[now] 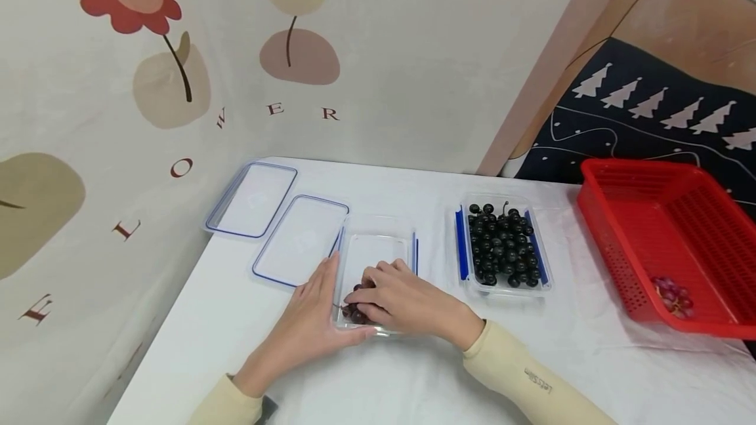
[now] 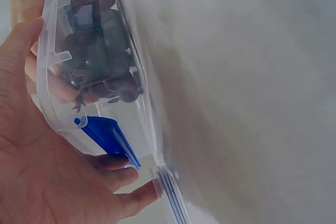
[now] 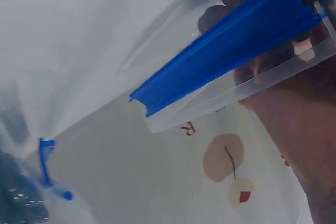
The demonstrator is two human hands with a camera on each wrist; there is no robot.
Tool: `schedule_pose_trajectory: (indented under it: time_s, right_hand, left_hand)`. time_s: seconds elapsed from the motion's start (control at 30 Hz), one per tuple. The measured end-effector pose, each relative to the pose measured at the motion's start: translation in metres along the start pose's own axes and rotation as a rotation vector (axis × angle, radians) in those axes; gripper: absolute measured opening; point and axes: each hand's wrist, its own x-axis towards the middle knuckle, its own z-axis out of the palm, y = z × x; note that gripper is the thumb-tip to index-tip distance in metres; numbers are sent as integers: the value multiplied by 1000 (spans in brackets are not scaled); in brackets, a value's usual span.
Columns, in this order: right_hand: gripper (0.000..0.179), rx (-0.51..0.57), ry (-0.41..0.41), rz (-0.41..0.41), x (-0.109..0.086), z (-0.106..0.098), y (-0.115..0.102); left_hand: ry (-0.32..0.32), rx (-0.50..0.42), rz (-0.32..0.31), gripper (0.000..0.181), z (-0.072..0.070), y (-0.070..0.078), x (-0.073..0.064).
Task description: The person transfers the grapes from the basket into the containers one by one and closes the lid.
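Note:
A clear plastic container (image 1: 378,248) with blue side clips stands on the white table, its lid off. Inside its near end lies a bunch of dark red grapes (image 1: 354,313), partly covered by fingers. My right hand (image 1: 404,297) reaches into the container, its fingers curled over the grapes. Along the left side, my left hand (image 1: 307,320) rests with straight fingers against the wall, its thumb across the near edge. The left wrist view shows the grapes (image 2: 102,51) through the clear wall and a blue clip (image 2: 107,135) hanging beside the fingers.
Two clear lids with blue rims, a near one (image 1: 304,238) and a far one (image 1: 254,199), lie to the left. On the right stands a container (image 1: 546,281) full of black grapes (image 1: 502,248). Farther right, a red basket (image 1: 626,248) holds a few red grapes (image 1: 673,297).

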Motion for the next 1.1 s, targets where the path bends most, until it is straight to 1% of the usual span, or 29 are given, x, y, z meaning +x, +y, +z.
schedule_pose_trajectory:
  time_s: [0.07,0.13,0.23,0.33,0.4,0.53,0.57,0.63,0.77,0.83,0.97,1.1]
  right_hand:
    - [26,-47,-2,14,5,0,-2]
    - [26,-69,-8,20,10,0,-4]
    - [26,-66,-31,36,17,1,-6]
    - [24,-13,-61,65,20,1,-6]
    - [24,51,-68,98,22,3,-5]
    - [32,185,-45,193,25,7,0]
    - [34,204,-37,207,25,8,2]
    - [30,230,-32,210,25,9,4]
    - [19,263,-36,149,22,10,7]
    - [16,284,-49,138,21,8,6]
    - [16,280,-96,156,21,5,1]
    - [24,311,-133,201,25,6,-8]
  left_hand:
    - [-5,-2,4,141,0,1,1]
    - [-9,-4,8,141,-1,1,2]
    - [-15,-8,10,141,-1,1,3]
    - [-23,-14,7,141,-1,2,4]
    - [-25,-17,4,141,0,2,4]
    - [-21,-20,2,141,2,2,5]
    - [-18,-19,4,141,2,2,5]
    - [-11,-16,9,141,2,2,6]
    - [-10,-15,15,143,4,3,7]
    - [-14,-17,16,144,4,4,7]
    - [-14,-18,26,144,2,5,7]
    - [2,6,3,142,-2,2,2]
